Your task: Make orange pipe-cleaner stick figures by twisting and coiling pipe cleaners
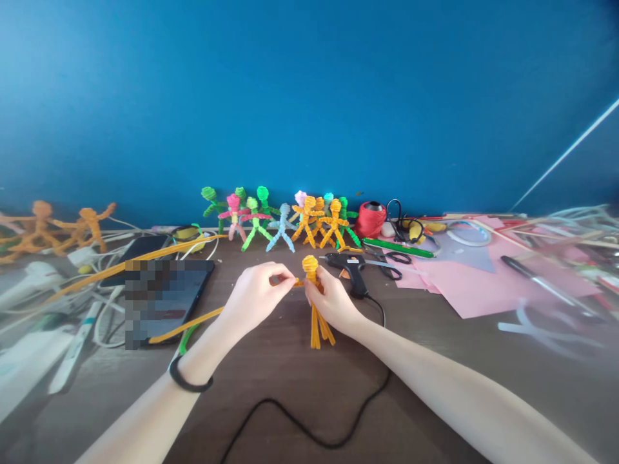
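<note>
My right hand is closed around the middle of a half-made orange pipe-cleaner figure, whose coiled head sticks up and whose loose strands hang down below the hand. My left hand pinches the end of an orange strand at the figure's left side, fingers pressed together. A black band sits on my left wrist. Both hands are held just above the brown table.
A row of finished pipe-cleaner figures stands against the blue wall, with more orange ones at far left. A black glue gun and its cord, scissors, red yarn, pink paper, a tablet, cables.
</note>
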The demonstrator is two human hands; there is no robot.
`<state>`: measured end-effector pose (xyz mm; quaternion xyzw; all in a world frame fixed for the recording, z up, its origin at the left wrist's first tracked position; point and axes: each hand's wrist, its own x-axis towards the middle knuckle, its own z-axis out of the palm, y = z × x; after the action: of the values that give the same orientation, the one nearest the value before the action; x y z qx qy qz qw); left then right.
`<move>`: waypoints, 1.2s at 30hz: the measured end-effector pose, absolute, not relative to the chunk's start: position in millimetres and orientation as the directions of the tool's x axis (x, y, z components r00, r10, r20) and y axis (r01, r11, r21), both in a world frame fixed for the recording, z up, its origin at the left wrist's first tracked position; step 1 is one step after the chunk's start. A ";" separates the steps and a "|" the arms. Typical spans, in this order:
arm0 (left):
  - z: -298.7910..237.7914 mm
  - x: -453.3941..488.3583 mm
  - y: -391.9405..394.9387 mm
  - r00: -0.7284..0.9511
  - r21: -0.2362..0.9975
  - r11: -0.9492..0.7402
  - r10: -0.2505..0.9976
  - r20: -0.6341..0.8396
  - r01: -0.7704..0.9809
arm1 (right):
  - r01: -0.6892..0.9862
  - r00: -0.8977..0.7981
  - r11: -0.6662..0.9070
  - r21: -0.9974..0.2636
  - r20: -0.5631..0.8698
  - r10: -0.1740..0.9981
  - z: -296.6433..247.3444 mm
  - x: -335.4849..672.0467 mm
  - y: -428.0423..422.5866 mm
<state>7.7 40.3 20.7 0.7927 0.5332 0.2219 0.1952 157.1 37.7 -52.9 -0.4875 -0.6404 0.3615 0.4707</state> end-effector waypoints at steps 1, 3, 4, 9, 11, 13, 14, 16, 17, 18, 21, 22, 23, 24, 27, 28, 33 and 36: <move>21.3 8.7 39.1 0.335 0.554 -0.348 0.933 0.128 0.756 | 0.272 -0.068 0.258 -0.927 0.249 0.966 -53.2 157.2 38.0; 21.7 10.1 37.5 0.345 0.570 -0.333 0.934 0.090 0.751 | 0.229 -0.052 0.255 -0.939 0.250 0.967 -53.1 157.2 38.2; 21.4 10.4 37.3 0.353 0.578 -0.327 0.933 0.070 0.748 | 0.197 -0.050 0.255 -0.947 0.250 0.967 -52.7 157.0 38.2; 16.6 8.1 40.9 0.401 0.601 -0.322 0.916 0.003 0.731 | 0.034 -0.063 0.228 -0.973 0.226 0.972 -50.0 155.7 39.5; 14.1 6.8 43.0 0.407 0.609 -0.315 0.913 -0.015 0.728 | -0.021 -0.074 0.216 -0.976 0.217 0.973 -49.2 155.2 40.4; 11.7 6.2 44.6 0.405 0.622 -0.297 0.914 -0.036 0.724 | -0.079 -0.093 0.202 -0.976 0.209 0.974 -48.3 154.6 40.9; 10.6 6.1 45.2 0.404 0.630 -0.286 0.914 -0.048 0.722 | -0.108 -0.105 0.189 -0.976 0.200 0.974 -47.7 154.2 40.8; 8.7 6.2 46.2 0.401 0.641 -0.264 0.913 -0.076 0.721 | -0.158 -0.133 0.149 -0.976 0.170 0.976 -46.4 153.4 40.4; 7.8 6.1 46.8 0.397 0.644 -0.251 0.913 -0.090 0.723 | -0.185 -0.145 0.125 -0.975 0.153 0.978 -45.9 153.0 40.1; 7.0 6.0 47.4 0.388 0.644 -0.238 0.916 -0.100 0.727 | -0.213 -0.157 0.103 -0.972 0.138 0.978 -45.7 152.7 39.9; 4.9 4.8 49.6 0.354 0.635 -0.211 0.929 -0.106 0.743 | -0.306 -0.205 0.047 -0.951 0.114 0.972 -46.9 152.5 39.6; 4.5 4.2 50.3 0.350 0.630 -0.213 0.931 -0.100 0.747 | -0.331 -0.227 0.032 -0.943 0.112 0.967 -47.7 152.6 39.7; 4.1 3.6 50.9 0.348 0.625 -0.218 0.933 -0.092 0.750 | -0.350 -0.250 0.018 -0.937 0.112 0.962 -48.5 152.9 39.8; 3.9 2.9 51.5 0.347 0.620 -0.225 0.934 -0.081 0.752 | -0.360 -0.269 0.009 -0.933 0.113 0.957 -49.2 153.1 39.9; 4.7 1.0 52.8 0.327 0.587 -0.249 0.945 -0.029 0.771 | -0.343 -0.289 0.010 -0.939 0.116 0.950 -49.9 153.8 40.2; 5.2 0.6 53.1 0.313 0.571 -0.254 0.950 -0.005 0.781 | -0.321 -0.293 0.017 -0.947 0.116 0.949 -49.7 153.9 40.2; 7.7 -1.0 53.2 0.276 0.512 -0.285 0.956 0.096 0.810 | -0.092 -0.296 0.135 -0.987 0.157 0.942 -48.8 154.3 38.3; 8.3 -1.0 51.9 0.271 0.503 -0.306 0.952 0.143 0.808 | 0.069 -0.261 0.210 -0.975 0.186 0.947 -50.1 154.8 36.7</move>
<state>-1.0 51.9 8.3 0.7794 0.5646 0.2136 0.1680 154.8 36.7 -50.1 -0.4027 -0.6307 0.4824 0.4553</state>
